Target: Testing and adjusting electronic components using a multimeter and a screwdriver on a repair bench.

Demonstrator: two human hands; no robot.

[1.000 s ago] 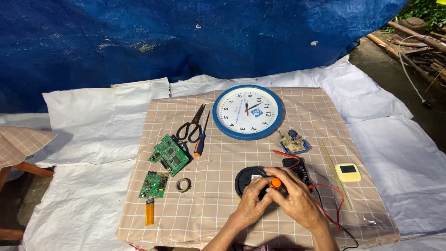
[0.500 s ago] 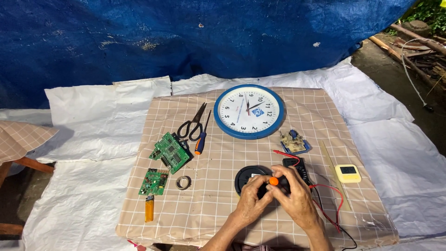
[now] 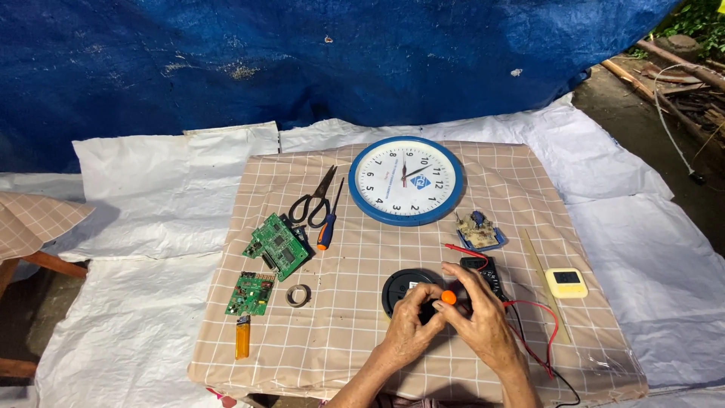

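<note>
Both hands clench an orange-tipped tool (image 3: 448,297) over the round black part (image 3: 404,287). Left hand (image 3: 408,332) should steady the part while right hand (image 3: 483,325) works gently.

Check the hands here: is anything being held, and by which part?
Both hands meet over a black round part. The right hand pinches a small orange-tipped thing at its top; the left hand touches it. Which part lies under the fingers cannot be told.

Small yellow timer (image 3: 566,282), squarish, pale grey screen: on the checked cloth, right of the right hand (image 3: 483,323). Black multimeter (image 3: 483,273) just beyond that hand; its display mostly hidden. No packages or signs.
</note>
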